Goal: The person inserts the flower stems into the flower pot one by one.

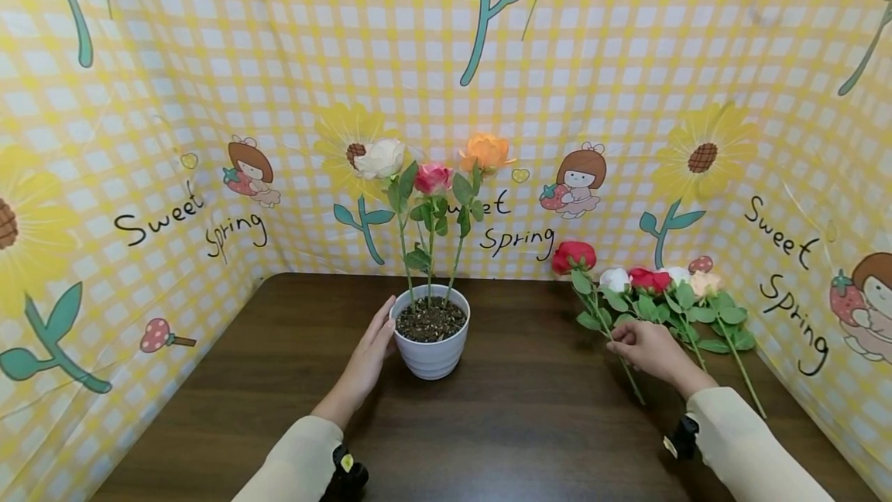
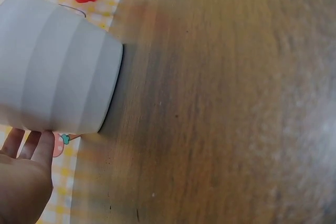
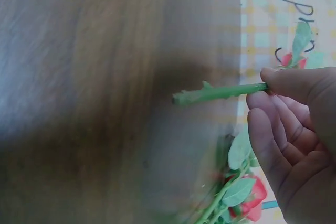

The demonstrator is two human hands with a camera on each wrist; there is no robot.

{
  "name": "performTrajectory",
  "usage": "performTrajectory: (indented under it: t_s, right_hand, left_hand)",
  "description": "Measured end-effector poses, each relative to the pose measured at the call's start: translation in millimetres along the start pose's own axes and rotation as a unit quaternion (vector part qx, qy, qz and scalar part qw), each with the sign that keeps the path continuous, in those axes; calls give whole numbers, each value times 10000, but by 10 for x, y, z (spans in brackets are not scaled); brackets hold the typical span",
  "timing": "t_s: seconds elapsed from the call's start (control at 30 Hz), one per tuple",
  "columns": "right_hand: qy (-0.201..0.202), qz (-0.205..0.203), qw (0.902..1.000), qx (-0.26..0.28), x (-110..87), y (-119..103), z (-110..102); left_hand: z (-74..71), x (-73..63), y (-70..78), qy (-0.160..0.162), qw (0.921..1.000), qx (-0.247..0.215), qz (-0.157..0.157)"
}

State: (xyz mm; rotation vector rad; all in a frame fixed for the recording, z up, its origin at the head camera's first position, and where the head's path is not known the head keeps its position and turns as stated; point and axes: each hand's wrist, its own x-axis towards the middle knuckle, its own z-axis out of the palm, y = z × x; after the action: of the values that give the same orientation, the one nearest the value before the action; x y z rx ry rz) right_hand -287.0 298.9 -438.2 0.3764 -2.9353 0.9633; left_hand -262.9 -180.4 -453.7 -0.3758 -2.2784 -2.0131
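A white ribbed flowerpot [image 1: 432, 359] filled with dark soil [image 1: 430, 319] stands upright on the table. Three roses rise from it: a white rose [image 1: 381, 158], a pink rose [image 1: 433, 178] and an orange rose [image 1: 486, 152]. My left hand [image 1: 364, 366] rests its fairly straight fingers against the pot's left side. Over at the right, my right hand [image 1: 648, 351] pinches the green stem [image 3: 220, 94] of a red rose [image 1: 574, 257] between thumb and fingers. Its bloom points away from me, and the cut stem end sticks out below the fingers.
Several other roses lie in a bunch at the right, among them a white one [image 1: 615, 280], a red one [image 1: 650, 280] and a peach one [image 1: 705, 283]. A yellow checked cloth [image 1: 418, 37] walls in the dark wooden table [image 1: 530, 432] at back and sides.
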Motion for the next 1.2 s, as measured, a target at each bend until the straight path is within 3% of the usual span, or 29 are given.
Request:
performTrajectory:
  t_s: [0.27, 0.47, 0.7, 1.2]
  right_hand:
    - [316, -223, 9993, 6, 50, -167, -36]
    - [741, -650, 9949, -207, 106, -328, -42]
    - [969, -1003, 9900, -207, 169, -522, -43]
    - [1596, -1686, 9727, 57, 333, -902, -54]
  left_hand:
    - [4, -13, 9, -38, 10000, -38, 11]
    - [3, -10, 1, -41, 10000, -61, 37]
    - [0, 1, -21, -62, 9999, -106, 84]
    - [5, 8, 6, -43, 10000, -75, 37]
